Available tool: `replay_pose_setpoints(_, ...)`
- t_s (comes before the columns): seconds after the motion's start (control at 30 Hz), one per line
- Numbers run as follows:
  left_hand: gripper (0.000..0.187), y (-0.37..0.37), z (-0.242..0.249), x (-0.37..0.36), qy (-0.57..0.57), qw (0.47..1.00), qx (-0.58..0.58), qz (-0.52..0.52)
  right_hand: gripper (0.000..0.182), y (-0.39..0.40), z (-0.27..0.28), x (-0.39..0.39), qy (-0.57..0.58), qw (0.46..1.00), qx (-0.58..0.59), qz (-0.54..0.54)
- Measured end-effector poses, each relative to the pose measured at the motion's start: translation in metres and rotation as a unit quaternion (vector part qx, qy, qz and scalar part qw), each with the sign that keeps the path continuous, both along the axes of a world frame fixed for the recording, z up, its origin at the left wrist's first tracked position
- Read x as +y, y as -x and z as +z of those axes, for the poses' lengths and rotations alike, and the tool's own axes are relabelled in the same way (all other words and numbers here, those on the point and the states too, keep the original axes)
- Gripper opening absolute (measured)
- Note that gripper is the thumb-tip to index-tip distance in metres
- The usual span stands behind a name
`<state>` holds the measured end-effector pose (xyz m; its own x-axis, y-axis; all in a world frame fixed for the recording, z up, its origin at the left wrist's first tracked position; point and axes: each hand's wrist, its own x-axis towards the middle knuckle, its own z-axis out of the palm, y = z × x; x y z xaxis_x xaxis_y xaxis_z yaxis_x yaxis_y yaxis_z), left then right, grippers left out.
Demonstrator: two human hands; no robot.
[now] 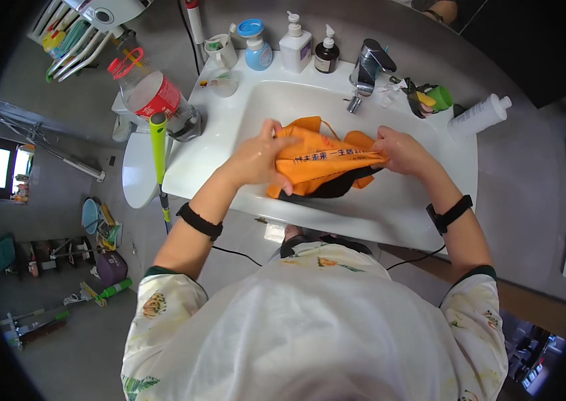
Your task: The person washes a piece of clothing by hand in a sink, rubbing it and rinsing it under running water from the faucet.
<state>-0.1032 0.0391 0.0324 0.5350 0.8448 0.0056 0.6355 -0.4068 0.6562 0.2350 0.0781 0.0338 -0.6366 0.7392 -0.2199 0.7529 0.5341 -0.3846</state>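
Over the white sink basin [416, 200], an orange cloth [326, 150] with dark printed characters and a black underside is stretched between my hands. A thin orange strap or loop sticks up along its far edge. My left hand [263, 155] grips the left end, thumb at the near side and fingers over the top. At the right end, my right hand [400, 152] pinches a gathered corner. The cloth's lower folds hang into the basin close to its front wall. Behind it stands the chrome faucet [368, 67], its spout pointing down into the sink.
Along the back ledge are a blue-capped bottle [256, 50], a white pump bottle [295, 47], a dark pump bottle [327, 55] and a white cup [221, 50]. A large red-labelled plastic bottle [159, 97] and a lime-green handle [158, 144] stand left. A white bottle [480, 115] leans right.
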Motion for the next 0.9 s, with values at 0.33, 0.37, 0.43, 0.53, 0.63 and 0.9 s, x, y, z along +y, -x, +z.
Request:
replay_pose_setpoints(0.33, 0.042, -0.056, -0.069, 0.003, 0.395, 0.591, -0.661, 0.239, 0.048, 0.070, -0.030, -0.022, 0.188, 0.706, 0.629, -0.265)
replay_pose_setpoints(0.37, 0.040, -0.066, -0.077, 0.005, 0.436, 0.495, -0.686, 0.307, 0.044, 0.089, -0.046, -0.030, -0.057, 0.827, 0.517, -0.213)
replay_pose_setpoints(0.43, 0.045, -0.082, -0.090, 0.002, 0.423, 0.459, -0.753, 0.209, 0.038, 0.128, -0.047, -0.047, -0.132, 0.844, 0.487, -0.181)
replay_pose_setpoints(0.53, 0.039, -0.111, -0.075, -0.015, 0.214, 0.795, -0.482, 0.299, 0.028, 0.151, -0.045, -0.028, -0.034, 0.886, 0.335, -0.317)
replay_pose_setpoints(0.63, 0.038, -0.116, -0.078, -0.012, 0.393, 0.548, -0.648, 0.352, 0.033, 0.146, -0.057, -0.011, 0.008, 0.871, 0.325, -0.368)
replay_pose_setpoints(0.9, 0.036, -0.073, -0.108, 0.011, 0.426, 0.450, -0.783, -0.054, 0.028, 0.165, -0.027, -0.078, -0.283, 0.835, 0.446, -0.153)
